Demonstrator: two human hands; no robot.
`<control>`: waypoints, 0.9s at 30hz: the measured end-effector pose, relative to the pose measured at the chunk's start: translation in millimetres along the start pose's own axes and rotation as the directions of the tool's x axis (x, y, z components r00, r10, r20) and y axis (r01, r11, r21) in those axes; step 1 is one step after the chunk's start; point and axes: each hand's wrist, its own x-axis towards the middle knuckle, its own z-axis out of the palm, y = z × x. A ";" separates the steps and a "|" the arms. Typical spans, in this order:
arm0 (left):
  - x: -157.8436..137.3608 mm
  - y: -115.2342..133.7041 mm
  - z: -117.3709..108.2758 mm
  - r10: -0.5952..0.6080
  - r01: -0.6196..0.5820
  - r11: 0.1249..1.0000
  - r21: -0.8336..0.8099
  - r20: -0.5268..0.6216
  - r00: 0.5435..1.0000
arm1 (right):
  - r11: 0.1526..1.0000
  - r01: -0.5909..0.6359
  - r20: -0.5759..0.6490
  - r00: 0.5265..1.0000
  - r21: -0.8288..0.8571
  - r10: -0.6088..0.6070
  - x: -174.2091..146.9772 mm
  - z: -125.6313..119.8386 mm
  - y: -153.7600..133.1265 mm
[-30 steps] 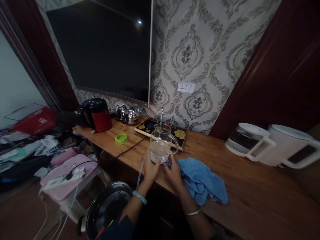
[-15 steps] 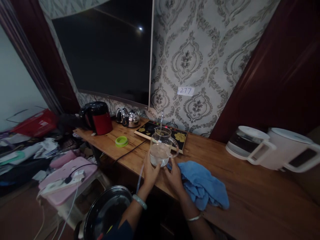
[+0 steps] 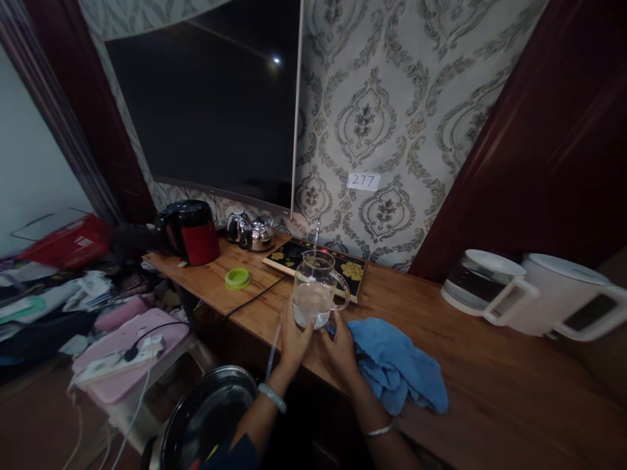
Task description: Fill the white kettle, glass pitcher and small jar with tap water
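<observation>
A clear glass pitcher with a side handle stands upright between my hands at the table's front edge, partly filled with clear liquid. My left hand wraps the pitcher's lower left side, thumb across the front. At its lower right, my right hand is closed round the base below the handle. Behind the pitcher lies a black tea-stove panel with gold flowers and a red light; a thin metal spout rises from it. A blue cloth lies crumpled beside my right hand.
A lime-green ring lies left on the wooden table. Farther back are a red-black kettle and small metal teapots. White-handled appliances stand right. A dark basin and pink stool with a power strip are below left.
The view has shifted very slightly. Both hands stay on the pitcher, with no other visible change.
</observation>
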 end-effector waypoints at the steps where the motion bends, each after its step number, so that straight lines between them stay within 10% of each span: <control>1: -0.2 -0.1 0.2 -0.001 0.001 1.000 0.002 -0.005 1.000 | 1.000 -0.009 0.001 1.000 0.006 0.009 0.1 0.0 -0.7; 27: 0.3 3.2 -0.7 -0.030 0.030 1.000 -0.004 0.018 0.999 | 0.999 -0.040 -0.010 0.999 -0.005 0.040 0.2 -2.9 -8.0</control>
